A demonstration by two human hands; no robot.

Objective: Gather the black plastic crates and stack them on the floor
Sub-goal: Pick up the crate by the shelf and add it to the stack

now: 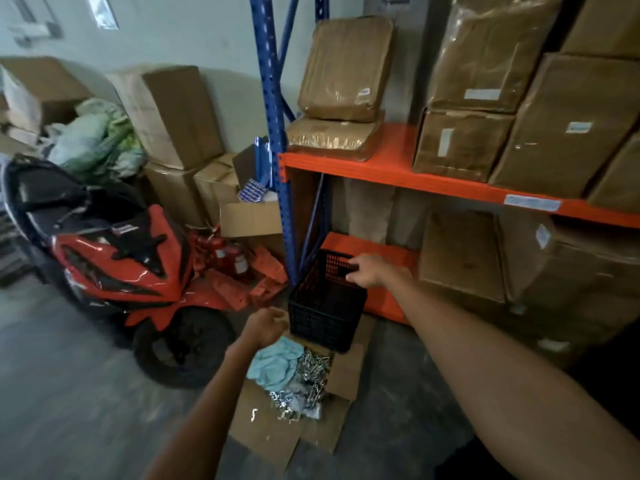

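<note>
This is the gathering step, right at its start: only one black crate [325,306] is in sight, and no stack shows on the floor. The crate sits at the foot of the rack, beside the blue upright [273,133], its far end against the low orange shelf [388,303] and its near end over a flattened cardboard box [263,431] that holds a blue cloth [277,362] and a heap of metal fittings [313,370]. It looks a little tilted, though the blur makes that hard to swear to. The right hand [367,270] is on the crate's right rim, thumb and fingers seemingly closed over the edge. The left hand [266,325] hangs just beside the near left corner, loosely curled, holding nothing and apparently not touching. To my eye the next move wants that left hand on the opposite rim, then a level lift clear of the shelf edge and the fittings, swinging away from the red scooter [121,265] toward bare floor.
</note>
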